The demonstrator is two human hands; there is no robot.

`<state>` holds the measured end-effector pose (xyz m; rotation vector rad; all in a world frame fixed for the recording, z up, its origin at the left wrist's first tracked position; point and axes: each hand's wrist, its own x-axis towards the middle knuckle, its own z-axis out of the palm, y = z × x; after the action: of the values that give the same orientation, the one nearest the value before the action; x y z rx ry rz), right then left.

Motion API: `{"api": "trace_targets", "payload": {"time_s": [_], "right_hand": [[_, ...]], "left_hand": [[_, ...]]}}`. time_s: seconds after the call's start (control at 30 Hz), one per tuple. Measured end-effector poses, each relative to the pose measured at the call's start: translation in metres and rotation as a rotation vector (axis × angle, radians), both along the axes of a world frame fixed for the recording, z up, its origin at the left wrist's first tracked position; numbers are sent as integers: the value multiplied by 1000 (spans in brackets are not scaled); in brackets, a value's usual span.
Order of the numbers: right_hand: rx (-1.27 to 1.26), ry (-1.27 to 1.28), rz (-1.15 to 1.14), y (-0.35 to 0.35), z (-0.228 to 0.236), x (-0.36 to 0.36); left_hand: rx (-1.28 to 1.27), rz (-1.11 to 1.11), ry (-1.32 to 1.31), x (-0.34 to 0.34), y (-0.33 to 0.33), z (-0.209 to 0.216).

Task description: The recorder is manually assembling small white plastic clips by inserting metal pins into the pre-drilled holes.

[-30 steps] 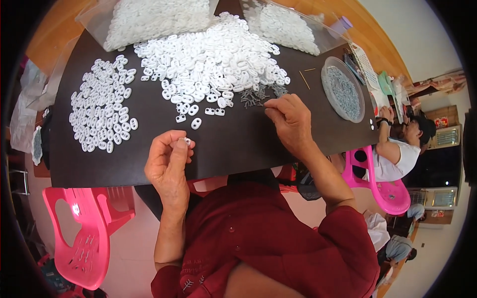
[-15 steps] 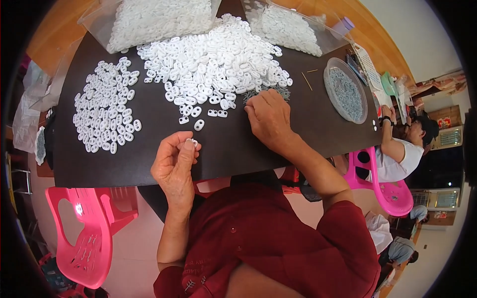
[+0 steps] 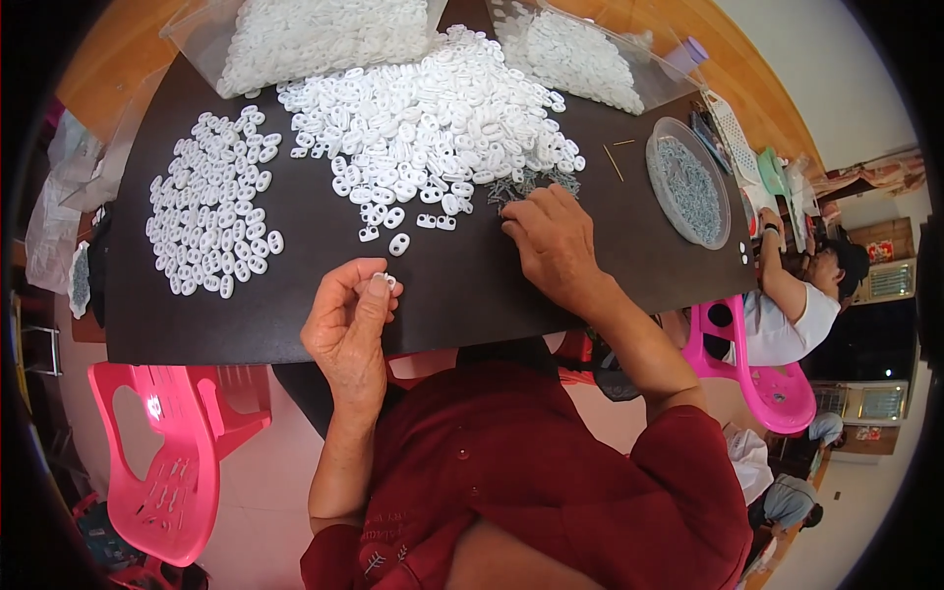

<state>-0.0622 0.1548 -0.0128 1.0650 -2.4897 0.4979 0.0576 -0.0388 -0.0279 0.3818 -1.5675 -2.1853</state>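
My left hand [image 3: 352,320] is closed, pinching a small white two-holed plastic piece [image 3: 390,281] between thumb and fingers just above the table's near edge. To its right, my right hand [image 3: 560,241] reaches to a low heap of thin grey metal bits [image 3: 521,188], with fingertips drawn together at the heap's near edge. What those fingertips hold, if anything, is hidden. Behind that heap lies a big mound of white plastic pieces [image 3: 423,118]. A few strays, one oval piece [image 3: 398,244] among them, lie between the mound and my left hand.
More white oval pieces [image 3: 211,211] spread at the left of the dark table [image 3: 295,324]. Clear bins [image 3: 187,49] of white parts stand at the back. On the right are a round tub [image 3: 652,162] of grey bits and two thin brass-coloured sticks [image 3: 614,162]. Another person [image 3: 801,315] sits beyond.
My right hand has drawn slightly back and to the right, uncovering more of the grey heap. My left hand keeps its pinch on the white piece. The whole view has shifted a little.
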Motion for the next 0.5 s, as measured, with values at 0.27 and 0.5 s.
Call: {"api": "trace_targets", "payload": {"time_s": [0.27, 0.5], "right_hand": [[18, 13, -25, -2, 0, -2], [-76, 12, -31, -3, 1, -4]], "left_hand": [[-8, -9, 11, 0, -1, -2], [-4, -7, 2, 1, -1, -1]]}}
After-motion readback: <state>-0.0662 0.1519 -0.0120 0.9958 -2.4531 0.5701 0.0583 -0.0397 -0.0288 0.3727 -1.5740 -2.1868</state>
